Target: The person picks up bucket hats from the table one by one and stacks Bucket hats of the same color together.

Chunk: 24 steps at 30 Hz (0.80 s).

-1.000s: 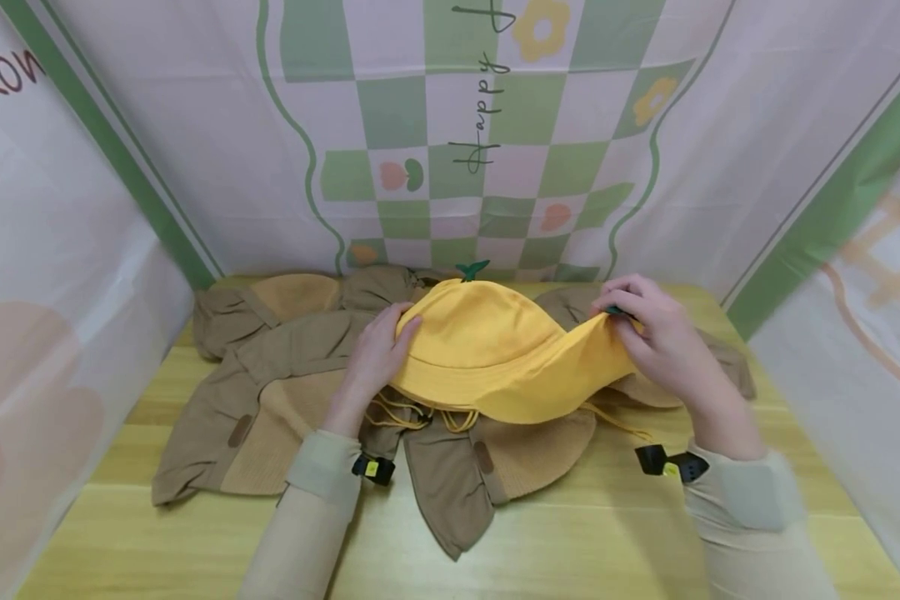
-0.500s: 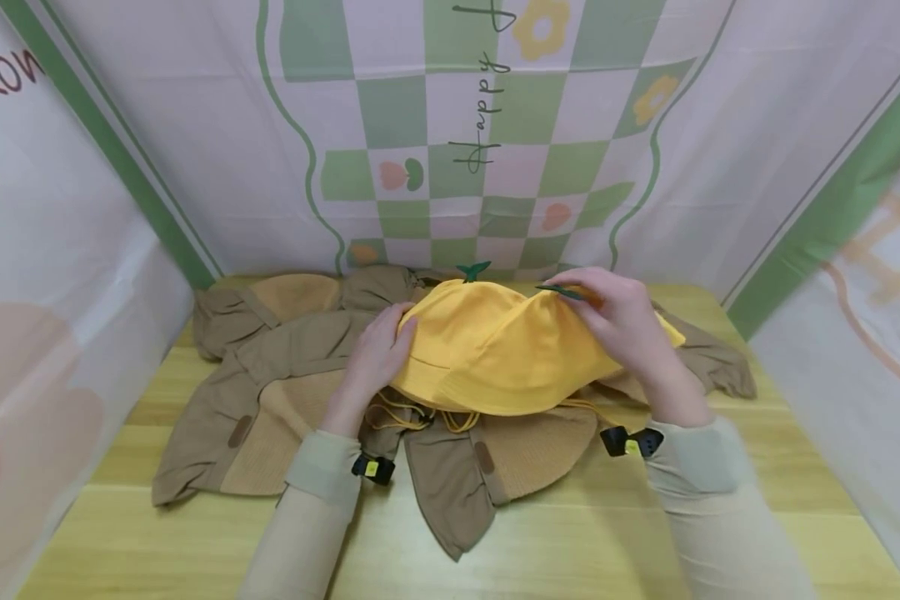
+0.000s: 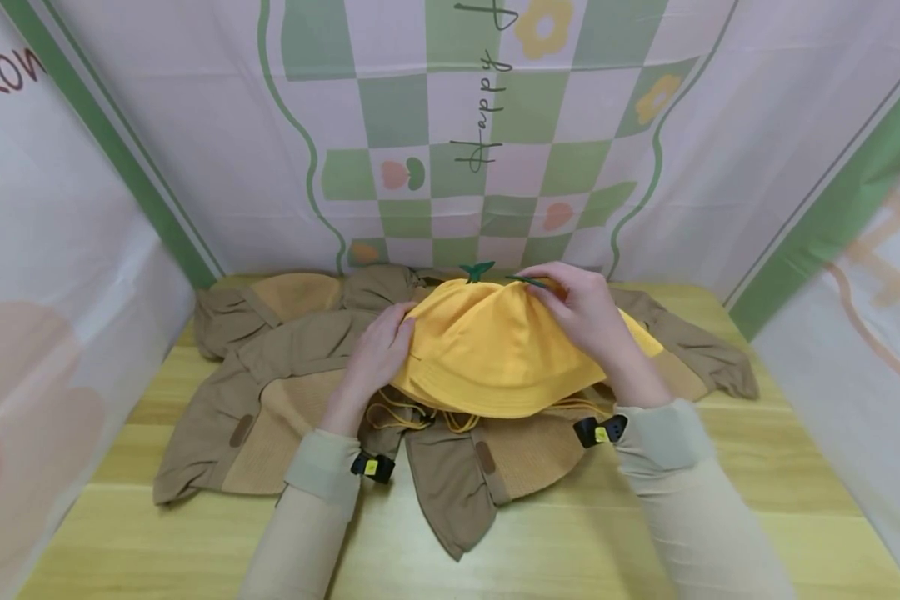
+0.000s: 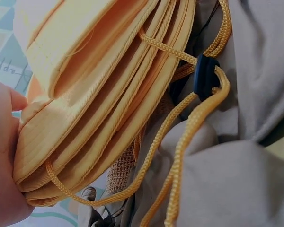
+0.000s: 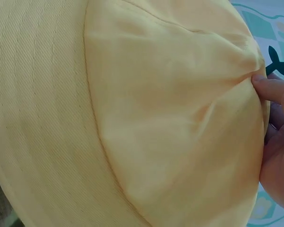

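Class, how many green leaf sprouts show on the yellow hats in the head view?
2. One sprout stands at the top of the yellow hats, left of the right hand; the other sprout shows at that hand's edge. More may be hidden.

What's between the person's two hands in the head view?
Stacked yellow hats fill the stretch between the left hand and the right hand; the head view shows it.

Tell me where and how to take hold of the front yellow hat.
Best, I think, is a pinch on the front yellow hat at the crown's top, beside its green sprout, coming from the right, as the right hand does: creases in the soft cloth converge there. The left looks worse, since the left hand grips stacked brims there.
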Available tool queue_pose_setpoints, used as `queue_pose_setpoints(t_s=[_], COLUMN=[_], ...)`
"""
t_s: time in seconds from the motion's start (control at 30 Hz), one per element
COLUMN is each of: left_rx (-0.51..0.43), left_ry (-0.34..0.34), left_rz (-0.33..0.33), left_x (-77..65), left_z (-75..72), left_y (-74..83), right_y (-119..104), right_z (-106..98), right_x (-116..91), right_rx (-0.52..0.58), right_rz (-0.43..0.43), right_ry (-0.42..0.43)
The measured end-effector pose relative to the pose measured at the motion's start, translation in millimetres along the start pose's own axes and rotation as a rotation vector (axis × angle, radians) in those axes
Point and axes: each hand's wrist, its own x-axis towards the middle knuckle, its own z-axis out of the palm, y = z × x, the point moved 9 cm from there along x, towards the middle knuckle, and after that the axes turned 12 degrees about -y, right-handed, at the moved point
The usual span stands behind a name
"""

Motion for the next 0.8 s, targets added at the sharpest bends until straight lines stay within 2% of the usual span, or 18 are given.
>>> queue_pose_setpoints(t_s=[0.3, 0.5, 0.8], left_rx=[-0.011, -0.064, -0.123], left_ry=[-0.008, -0.022, -0.044], left_rz=[-0.019, -0.013, 0.024], left_x=[0.9, -0.1, -1.2], left_z=[-0.4, -0.5, -1.5], left_y=[-2.1, -1.6, -0.2], right_y=[7, 13, 23], right_z=[19, 35, 52], right_x=[13, 18, 23], right_rx=[0.097, 0.141, 0.198], right_rz=[0.076, 0.150, 0.204], right_ry=[-0.061, -0.093, -0.073])
